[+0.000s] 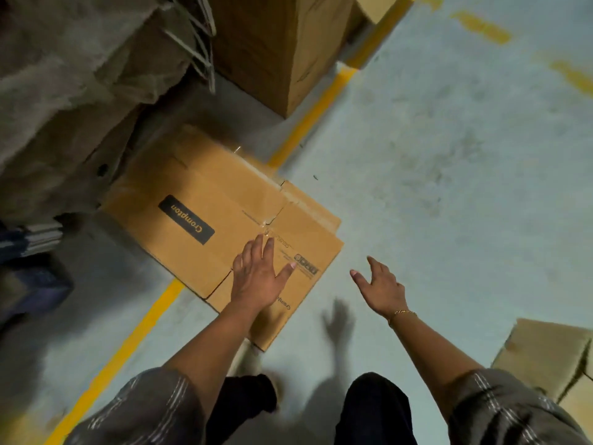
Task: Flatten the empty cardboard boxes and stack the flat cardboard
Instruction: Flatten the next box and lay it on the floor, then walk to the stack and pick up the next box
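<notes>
1. Left hand (256, 279): fingers straight and spread, palm down over the near corner of the flattened cardboard box (205, 175); nothing gripped; contact with the board impossible to tell.
2. Right hand (382, 290): at 3 o'clock of the left, apart from it, open with fingers fanned, above the floor (449, 187), holding nothing; thin gold bracelet (402, 314) at the wrist.
3. Flattened cardboard box: flat on the floor, stretching from the left hand towards 10 o'clock, black "Crompton" label (186, 220) facing up, laid across the yellow floor line (314, 117).
4. Upright cardboard box (276, 43) at 12 o'clock, just beside the yellow line.
5. Crumpled brown sacking (64, 75) at 10 o'clock, heaped behind the flat board.
6. Another cardboard box (545, 351) at 4 o'clock, cut off by the frame edge.
</notes>
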